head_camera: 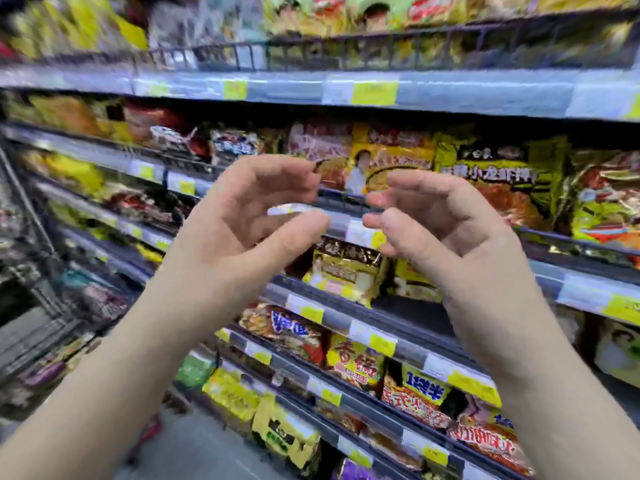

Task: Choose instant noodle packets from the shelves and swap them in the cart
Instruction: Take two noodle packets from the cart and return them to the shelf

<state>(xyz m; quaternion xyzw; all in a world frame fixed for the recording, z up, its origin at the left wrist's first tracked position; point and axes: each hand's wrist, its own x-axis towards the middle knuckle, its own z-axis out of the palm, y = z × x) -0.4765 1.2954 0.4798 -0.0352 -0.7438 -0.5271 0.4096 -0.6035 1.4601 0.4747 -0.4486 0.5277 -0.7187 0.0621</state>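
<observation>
1. One view: head-worn, wide-angle, with straight lines bowing toward the frame edges.
2. Faces forward and slightly down at the shelves (294, 90), seen at an angle; they recede to the left.
3. Close range: left hand (249, 216) and right hand (440, 230) sit mid-frame near the lens, with the shelves just beyond.
4. Forearms enter from the bottom corners.
5. Heavy blur at the top and left, sharper at lower right.

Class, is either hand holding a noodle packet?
No, the left hand and right hand are loosely curled and empty in front of the shelves.
</observation>
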